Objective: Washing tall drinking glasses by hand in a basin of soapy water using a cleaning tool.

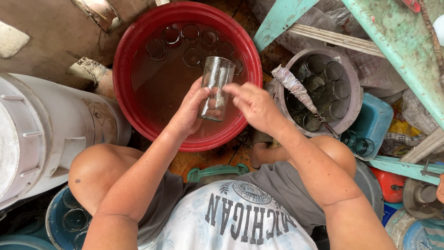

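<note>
Hands: left hand (pixel 192 111) wrapped around the lower half of a clear drinking glass (pixel 216 88), gripping it from the left; right hand (pixel 252 104) at the glass's right side, fingers loosely extended, fingertips touching its wall, not closed about it. Glass held between the two hands, above the near half of the red basin. Long axis near upright in the frame, leaning slightly, one end toward the far side of the basin and the other toward the body (which end is the mouth cannot be told for certain). Left hand carrying the weight; right hand equally near but only in contact.

Surroundings, largest to smallest:

- White plastic drum (pixel 41 134), lying at the left, just beside the red basin.
- Red basin (pixel 127 60), round, filled with brownish water; several glasses sunk in the far half.
- Pale green wooden frame (pixel 393 51), slanting across the upper right.
- Grey bucket (pixel 354 81), right of the red basin, holding more glasses, mouths up.
- Blue tub (pixel 53 217), lower left beside the knee, also with glasses inside.
- Blue container (pixel 379 120), just beside the grey bucket, two glasses at its near edge.
- Bottle brush (pixel 296 88), pale bristles, lying across the grey bucket's rim, handle toward the right.
</note>
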